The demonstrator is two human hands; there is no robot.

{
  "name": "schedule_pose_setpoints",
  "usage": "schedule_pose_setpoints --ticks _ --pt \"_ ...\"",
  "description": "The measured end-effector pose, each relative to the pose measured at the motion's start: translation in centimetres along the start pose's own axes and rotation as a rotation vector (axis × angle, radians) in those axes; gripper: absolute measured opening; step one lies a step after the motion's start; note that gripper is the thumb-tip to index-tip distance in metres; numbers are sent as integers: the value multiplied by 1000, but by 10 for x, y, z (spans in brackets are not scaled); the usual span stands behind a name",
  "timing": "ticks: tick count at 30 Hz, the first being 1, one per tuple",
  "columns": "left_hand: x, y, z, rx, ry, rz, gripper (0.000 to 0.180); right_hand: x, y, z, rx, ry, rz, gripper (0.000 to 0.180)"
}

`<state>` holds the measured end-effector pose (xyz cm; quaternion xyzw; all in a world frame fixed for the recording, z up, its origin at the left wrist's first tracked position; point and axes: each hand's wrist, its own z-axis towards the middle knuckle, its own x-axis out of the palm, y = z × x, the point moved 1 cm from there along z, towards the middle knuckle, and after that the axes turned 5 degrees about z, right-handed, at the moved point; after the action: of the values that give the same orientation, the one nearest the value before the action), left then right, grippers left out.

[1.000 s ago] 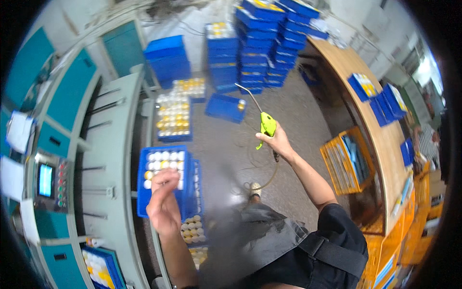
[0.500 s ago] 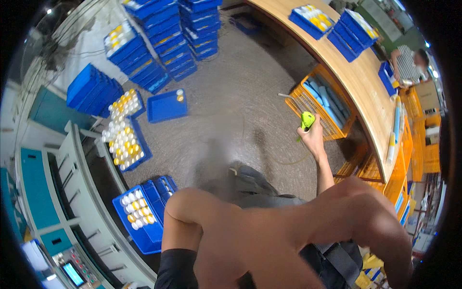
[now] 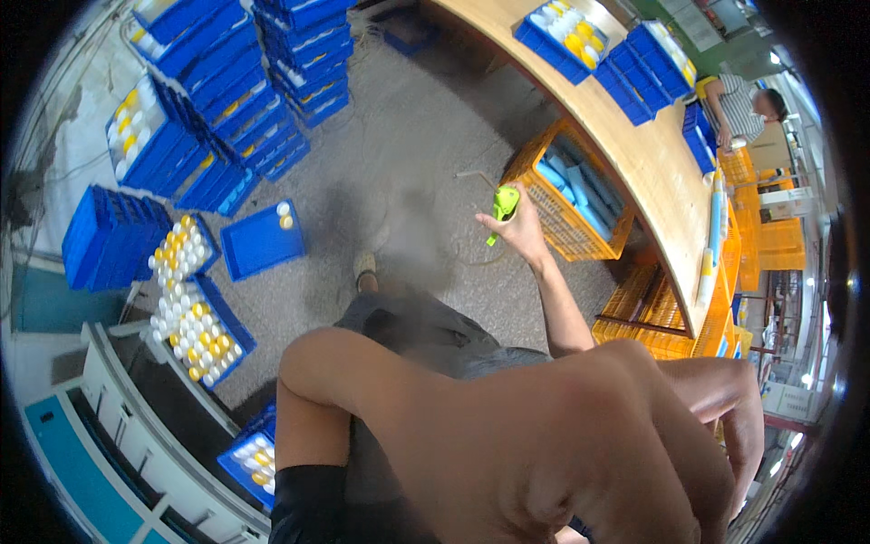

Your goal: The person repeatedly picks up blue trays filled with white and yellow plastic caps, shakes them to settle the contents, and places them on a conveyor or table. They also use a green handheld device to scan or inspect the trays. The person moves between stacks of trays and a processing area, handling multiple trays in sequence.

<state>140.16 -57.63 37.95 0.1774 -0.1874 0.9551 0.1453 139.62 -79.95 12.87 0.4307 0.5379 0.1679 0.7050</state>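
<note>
My right hand [image 3: 524, 228] is closed around a lime-green air blow gun [image 3: 504, 201] with a thin bent metal nozzle pointing away to the left. A thin hose curves over the floor below it. The hand is in front of an orange crate [image 3: 523, 186] holding blue and grey rolls [image 3: 580, 186]. My left arm [image 3: 362, 385] bends up from a black sleeve and crosses the lower middle. My left hand [image 3: 580, 435] is very close to the lens, large and blurred; I cannot make out its fingers or whether it holds anything.
Blue trays [image 3: 213, 86] of white and yellow round-topped pieces stand stacked at left. One blue tray [image 3: 258, 258] on the floor holds two pieces. A wooden table [image 3: 625, 118] curves along the right with more trays. A person [image 3: 739, 109] works beyond it. Machine cabinets [image 3: 118, 426] stand lower left.
The view has shifted, so the trays and crate appear farther left. My right hand has moved left in the picture with the blow gun. A foot now shows on the floor.
</note>
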Motion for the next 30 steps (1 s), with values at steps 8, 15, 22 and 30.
schedule_pose_setpoints --ticks 8,15,22,30 --pt "-147 -17 71 -52 53 -156 35 20 -3 116 36 -74 137 50" --pt "-297 -3 83 -317 40 21 29 26 -90 199 264 27 417 43" --pt "-476 -1 7 -1084 -526 761 33 35 -143 321 132 62 277 51" --pt "-604 12 -65 -1278 -1295 815 29 -15 -136 510 476 -77 849 51"
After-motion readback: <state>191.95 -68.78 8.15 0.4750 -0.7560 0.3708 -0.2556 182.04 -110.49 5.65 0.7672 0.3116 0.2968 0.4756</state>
